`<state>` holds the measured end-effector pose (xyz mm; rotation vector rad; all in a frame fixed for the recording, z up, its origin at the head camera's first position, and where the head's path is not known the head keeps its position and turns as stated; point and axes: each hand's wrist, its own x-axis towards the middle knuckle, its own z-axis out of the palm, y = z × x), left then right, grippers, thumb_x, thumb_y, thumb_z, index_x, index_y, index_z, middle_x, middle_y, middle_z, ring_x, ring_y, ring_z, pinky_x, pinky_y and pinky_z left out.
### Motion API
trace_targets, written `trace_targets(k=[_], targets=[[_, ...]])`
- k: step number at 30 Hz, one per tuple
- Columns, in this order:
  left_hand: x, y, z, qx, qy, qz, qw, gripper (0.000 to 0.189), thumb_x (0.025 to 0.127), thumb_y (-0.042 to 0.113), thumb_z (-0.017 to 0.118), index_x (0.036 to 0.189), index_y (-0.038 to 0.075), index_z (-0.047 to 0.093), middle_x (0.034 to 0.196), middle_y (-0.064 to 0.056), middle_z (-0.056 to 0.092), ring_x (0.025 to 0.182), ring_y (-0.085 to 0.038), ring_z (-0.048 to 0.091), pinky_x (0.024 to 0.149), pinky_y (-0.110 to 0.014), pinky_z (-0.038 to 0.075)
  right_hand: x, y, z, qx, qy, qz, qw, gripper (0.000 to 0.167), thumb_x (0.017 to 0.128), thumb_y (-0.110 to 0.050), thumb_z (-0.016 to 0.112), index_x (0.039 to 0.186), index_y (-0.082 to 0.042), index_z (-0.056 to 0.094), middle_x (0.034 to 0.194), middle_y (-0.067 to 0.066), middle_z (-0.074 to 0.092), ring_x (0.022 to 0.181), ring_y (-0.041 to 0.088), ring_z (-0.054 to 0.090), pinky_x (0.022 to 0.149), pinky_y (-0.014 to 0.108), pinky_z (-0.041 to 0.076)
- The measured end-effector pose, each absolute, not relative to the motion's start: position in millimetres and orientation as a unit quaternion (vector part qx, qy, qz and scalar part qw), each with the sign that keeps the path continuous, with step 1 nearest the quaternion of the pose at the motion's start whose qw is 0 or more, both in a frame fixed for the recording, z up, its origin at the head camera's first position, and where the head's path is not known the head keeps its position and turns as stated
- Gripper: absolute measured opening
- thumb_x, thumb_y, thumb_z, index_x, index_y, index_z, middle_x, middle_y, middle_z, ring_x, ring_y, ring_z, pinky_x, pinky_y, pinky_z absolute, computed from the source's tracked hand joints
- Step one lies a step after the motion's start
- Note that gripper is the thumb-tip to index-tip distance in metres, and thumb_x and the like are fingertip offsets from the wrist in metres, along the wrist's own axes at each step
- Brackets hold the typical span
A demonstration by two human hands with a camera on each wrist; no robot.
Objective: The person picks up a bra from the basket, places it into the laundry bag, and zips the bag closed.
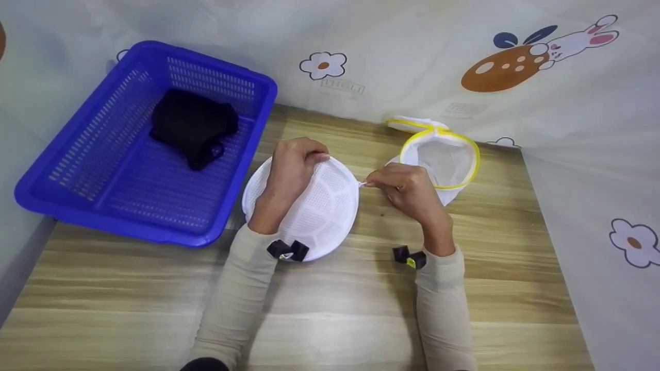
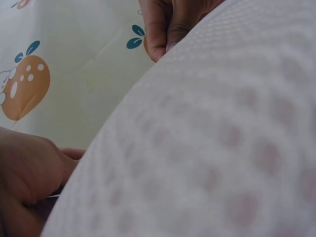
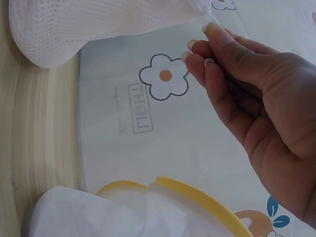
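A round white mesh laundry bag (image 1: 330, 211) is in front of me, its honeycomb netting filling much of the left wrist view. My left hand (image 1: 291, 172) lies over its left part and grips the far edge between thumb and fingers. At the bag's right edge, my right hand (image 1: 407, 188) pinches a small white tab (image 1: 362, 184) between thumb and fingertips. The right wrist view shows this right hand (image 3: 256, 89) with the other fingers curled under the thumb, beside the mesh bag (image 3: 54, 29).
Behind my right hand stands a second white mesh bag (image 1: 443, 154) with yellow trim, its lid folded back. At the left, a blue plastic basket (image 1: 252, 159) holds a black garment (image 1: 191, 123). A patterned sheet (image 1: 381, 56) rises behind the wooden table (image 1: 335, 319).
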<state>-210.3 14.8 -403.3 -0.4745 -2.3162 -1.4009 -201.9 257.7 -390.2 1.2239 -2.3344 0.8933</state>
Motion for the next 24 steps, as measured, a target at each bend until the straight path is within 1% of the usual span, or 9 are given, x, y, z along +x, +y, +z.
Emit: trace_targets(k=[14,20,24], targets=[[-211.0,14.2,-402.9,-0.138,-0.82,-0.521,0.195,0.006,0.077,0.007,0.074,0.077,0.001,0.075,0.078,-0.009,0.071,0.077,-0.021,0.067,0.072,-0.032,0.052,-201.7,258.2,-389.8,0.433,-0.826,0.314,0.176,0.008,0.08,-0.002,0.074,0.083,-0.008,0.076,0.078,-0.002,0.07,0.07,0.013,0.064,0.067,0.028,0.05],[-211.7,12.0,-404.0,-0.13,-0.819,-0.522,0.2,0.01,0.076,0.01,0.074,0.077,0.0,0.075,0.078,-0.009,0.071,0.077,-0.022,0.068,0.072,-0.033,0.053,-201.0,258.8,-389.8,0.427,-0.826,0.324,0.172,0.006,0.081,-0.004,0.074,0.082,-0.009,0.076,0.075,-0.002,0.068,0.067,0.011,0.061,0.065,0.022,0.047],[-212.0,10.7,-405.0,-0.129,-0.817,-0.523,0.204,0.011,0.075,0.011,0.074,0.077,0.0,0.075,0.078,-0.009,0.071,0.076,-0.022,0.068,0.072,-0.034,0.052,-200.9,258.7,-389.3,0.429,-0.827,0.322,0.17,0.004,0.082,-0.004,0.074,0.082,-0.008,0.076,0.076,-0.001,0.068,0.068,0.012,0.062,0.066,0.023,0.047]])
